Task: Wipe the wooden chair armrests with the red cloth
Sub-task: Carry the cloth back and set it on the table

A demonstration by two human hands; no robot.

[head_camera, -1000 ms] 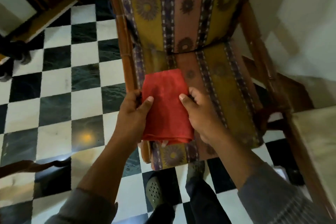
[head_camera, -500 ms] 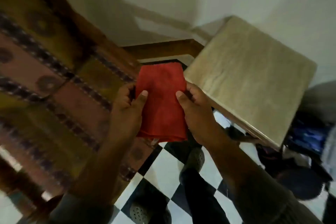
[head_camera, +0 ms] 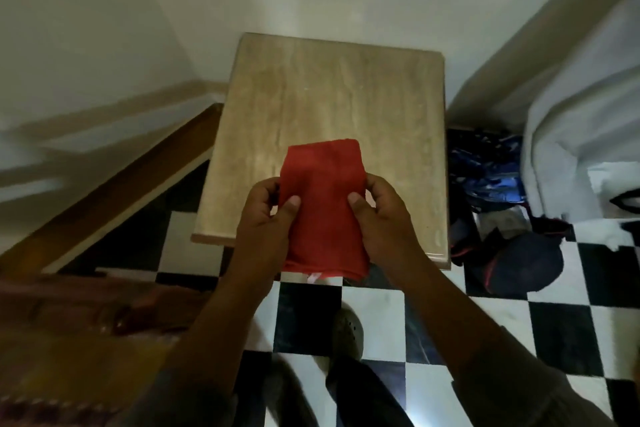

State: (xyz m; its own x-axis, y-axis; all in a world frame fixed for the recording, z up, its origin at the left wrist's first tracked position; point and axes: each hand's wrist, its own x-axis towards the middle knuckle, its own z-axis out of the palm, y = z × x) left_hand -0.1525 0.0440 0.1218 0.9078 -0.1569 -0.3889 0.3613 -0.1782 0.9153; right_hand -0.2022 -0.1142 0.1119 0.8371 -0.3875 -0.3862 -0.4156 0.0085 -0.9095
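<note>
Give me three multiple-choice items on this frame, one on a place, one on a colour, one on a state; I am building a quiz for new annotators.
1. In the picture, what lies behind the folded red cloth?
A. a beige square wooden tabletop
B. a patterned cushion
C. a white bed

2. What colours are the floor tiles?
A. red and white
B. black and white
C. grey only

3. How is the cloth held?
A. left hand only
B. lying loose on the floor
C. both hands pinching its sides

Answers: 1 A, the tabletop fills the view behind the cloth. 2 B, the floor is a black and white checkerboard. 3 C, the left hand and right hand each grip one edge, thumbs on top.
</note>
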